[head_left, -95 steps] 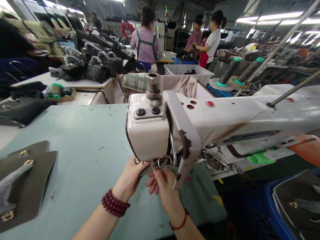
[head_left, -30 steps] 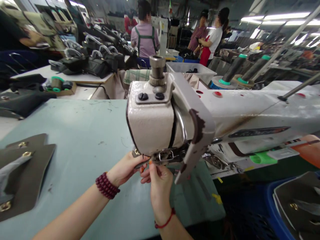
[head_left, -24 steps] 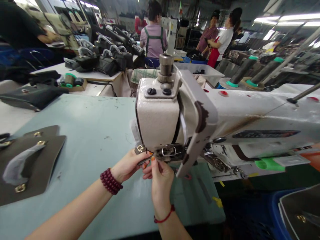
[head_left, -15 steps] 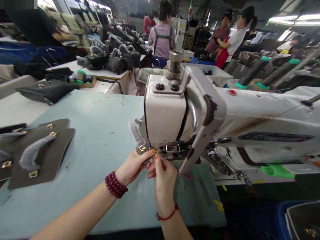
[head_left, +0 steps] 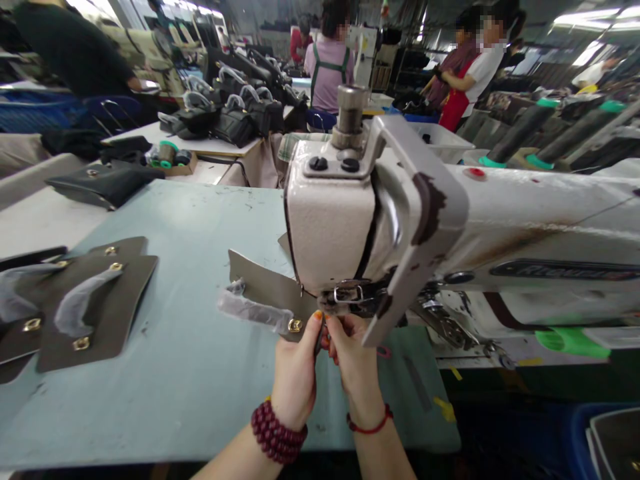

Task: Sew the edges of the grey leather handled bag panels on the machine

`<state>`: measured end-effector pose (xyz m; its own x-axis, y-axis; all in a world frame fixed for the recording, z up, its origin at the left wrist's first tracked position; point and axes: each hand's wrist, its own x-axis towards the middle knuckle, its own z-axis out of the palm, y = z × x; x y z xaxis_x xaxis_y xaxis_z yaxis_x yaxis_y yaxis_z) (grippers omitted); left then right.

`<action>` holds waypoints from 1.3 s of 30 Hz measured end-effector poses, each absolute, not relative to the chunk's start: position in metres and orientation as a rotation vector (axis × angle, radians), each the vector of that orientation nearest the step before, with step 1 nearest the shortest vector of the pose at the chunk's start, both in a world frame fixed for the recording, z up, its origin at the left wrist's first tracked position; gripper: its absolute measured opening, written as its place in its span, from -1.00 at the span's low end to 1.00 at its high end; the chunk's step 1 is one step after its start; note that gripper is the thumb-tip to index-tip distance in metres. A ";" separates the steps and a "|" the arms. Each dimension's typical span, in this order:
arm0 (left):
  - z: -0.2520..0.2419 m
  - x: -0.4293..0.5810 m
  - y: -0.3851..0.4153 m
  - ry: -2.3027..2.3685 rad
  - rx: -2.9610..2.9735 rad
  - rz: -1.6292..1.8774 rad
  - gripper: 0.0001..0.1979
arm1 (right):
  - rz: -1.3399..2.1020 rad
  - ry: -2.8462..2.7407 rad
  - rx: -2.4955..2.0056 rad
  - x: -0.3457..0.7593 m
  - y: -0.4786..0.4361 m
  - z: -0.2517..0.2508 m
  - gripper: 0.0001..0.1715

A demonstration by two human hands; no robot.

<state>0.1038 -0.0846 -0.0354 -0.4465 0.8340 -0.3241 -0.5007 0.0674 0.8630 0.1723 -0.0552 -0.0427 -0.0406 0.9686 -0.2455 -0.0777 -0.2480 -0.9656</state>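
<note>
A grey-brown bag panel (head_left: pixel 267 280) lies partly under the head of the sewing machine (head_left: pixel 330 227). A handle wrapped in clear film (head_left: pixel 255 312) is fixed to it by a gold buckle (head_left: pixel 295 325). My left hand (head_left: pixel 296 373) is closed on the panel's near edge, thumb on top, just in front of the presser foot (head_left: pixel 336 303). Close beside it, my right hand (head_left: pixel 357 357) pinches the same edge with its thumb and fingers. The needle and the panel's far right part are hidden behind the machine head.
More panels with wrapped handles (head_left: pixel 95 320) lie at the left of the pale green table (head_left: pixel 200 393). Behind it are a black bag piece (head_left: pixel 105 183), thread spools (head_left: pixel 167 155) and several black bags (head_left: pixel 230 113). A blue bin (head_left: pixel 575 427) stands at lower right. Other people work farther back.
The panel has turned, so its handle now reaches out leftward from the machine. My left hand has swung round to a more upright angle, and both hands sit slightly farther right in view.
</note>
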 end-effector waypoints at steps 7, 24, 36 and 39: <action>-0.035 0.107 -0.085 1.272 0.352 1.655 -0.77 | 1.397 -1.149 -1.303 0.179 -0.054 -0.042 -0.58; -0.030 0.092 -0.080 0.927 0.082 1.525 -0.75 | 1.285 -1.396 -1.345 0.224 -0.077 -0.019 -0.66; -0.027 0.103 -0.080 1.012 0.005 1.544 -0.82 | 1.236 -1.196 -1.527 0.330 -0.094 -0.043 -0.58; -0.021 0.113 -0.081 1.057 -0.009 1.577 -0.81 | 1.289 -1.173 -1.501 0.323 -0.093 -0.051 -0.57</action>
<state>0.1127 -0.0811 -0.0211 -0.3218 0.7831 -0.5321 -0.7898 0.0878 0.6070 0.3235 -0.0928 -0.0513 0.0433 0.9724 -0.2291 0.1368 -0.2329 -0.9628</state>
